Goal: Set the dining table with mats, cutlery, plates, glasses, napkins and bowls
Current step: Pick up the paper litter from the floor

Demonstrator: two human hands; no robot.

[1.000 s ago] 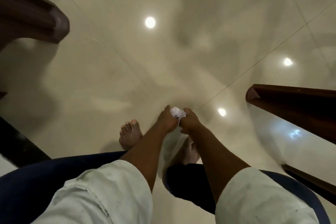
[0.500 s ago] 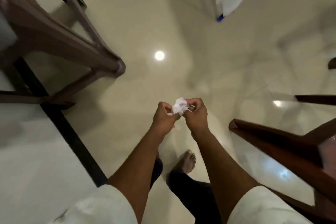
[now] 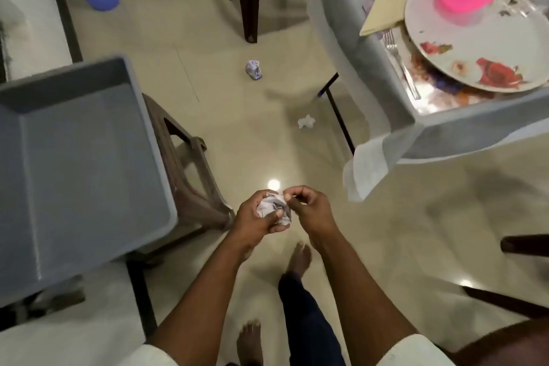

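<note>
Left hand point(image 3: 258, 217) grips a crumpled, creased paper napkin point(image 3: 274, 207) ball.

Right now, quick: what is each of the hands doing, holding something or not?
Left hand: closed round a crumpled paper wad.
Right hand: fingers curled, pinching the top edge of the same wad.

Both forearms bare, reaching forward and down from white sleeves, wrists close together. Left hand point(image 3: 261, 217) curled round a crumpled paper wad point(image 3: 274, 208), thumb pressed across its front. Right hand point(image 3: 309, 209) just beside it, fingertips point(image 3: 289, 197) pinched together at the wad's upper edge, remaining fingers loosely curled.
</note>
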